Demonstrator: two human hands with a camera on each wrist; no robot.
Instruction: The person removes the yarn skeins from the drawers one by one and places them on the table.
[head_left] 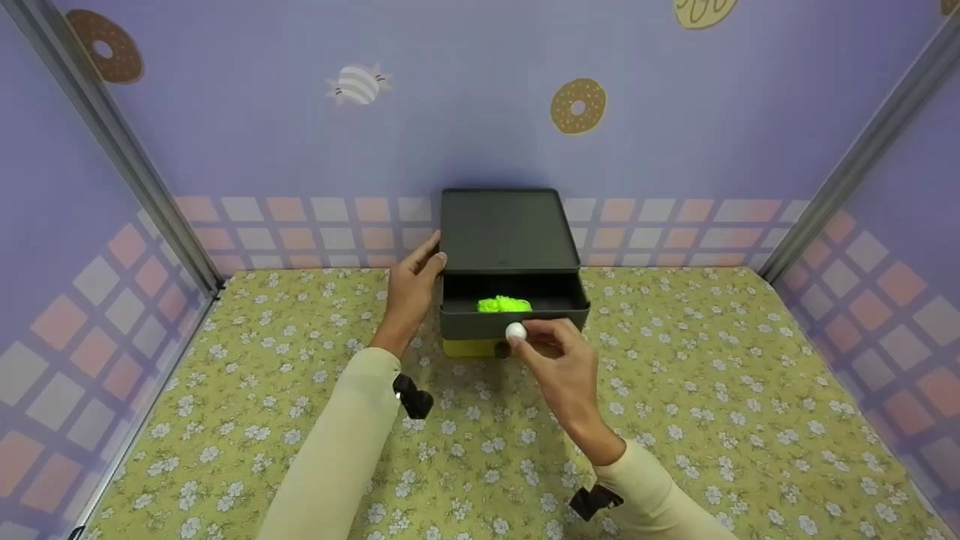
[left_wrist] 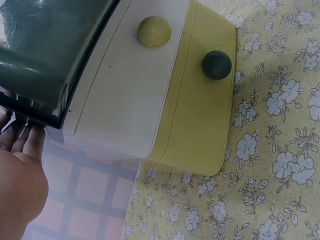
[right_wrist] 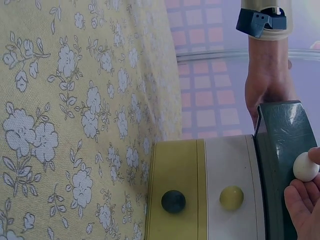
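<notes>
A small chest of drawers (head_left: 510, 229) with a dark top stands against the back wall. Its dark green top drawer (head_left: 480, 325) is pulled out, and a fluffy neon-green thing (head_left: 504, 304) lies inside. On that drawer's front is a round white knob (right_wrist: 305, 167), which my right hand (head_left: 566, 367) pinches between thumb and fingers. My left hand (head_left: 411, 296) rests against the chest's left side near the top, fingers extended; the left wrist view shows its fingers (left_wrist: 34, 142) touching the side, their tips partly hidden.
Below are a white drawer (left_wrist: 125, 75) with a yellow knob (left_wrist: 154, 31) and a yellow drawer (left_wrist: 200, 110) with a dark knob (left_wrist: 216, 65). A flowered cloth (head_left: 675, 420) covers the table. Patterned panels with metal posts (head_left: 847, 150) enclose it on three sides.
</notes>
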